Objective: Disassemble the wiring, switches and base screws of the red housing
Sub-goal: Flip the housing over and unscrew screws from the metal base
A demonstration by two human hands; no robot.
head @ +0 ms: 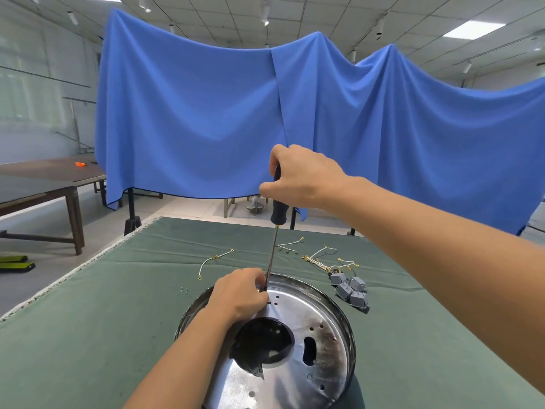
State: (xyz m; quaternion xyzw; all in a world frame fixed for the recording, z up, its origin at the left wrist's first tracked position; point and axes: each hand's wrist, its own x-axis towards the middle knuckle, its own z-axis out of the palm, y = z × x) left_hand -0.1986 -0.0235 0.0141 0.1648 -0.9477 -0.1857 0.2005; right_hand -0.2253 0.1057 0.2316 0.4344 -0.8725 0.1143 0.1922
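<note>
Base-screw removal in hand: screwdriver [276, 208] handle is clenched in right grip [300, 175], tip steadied below by left grip [244, 293] pinching at metal base [318, 326] on worktop [88, 335]; turning judged next.

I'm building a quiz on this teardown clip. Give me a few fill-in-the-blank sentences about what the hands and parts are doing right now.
The right hand grips the handle of a ____.
The left hand pinches near the tool's tip at the rim of the shiny metal ____.
The grey switches lie on the ____ cloth.

Missing words: screwdriver; plate; green.
</note>
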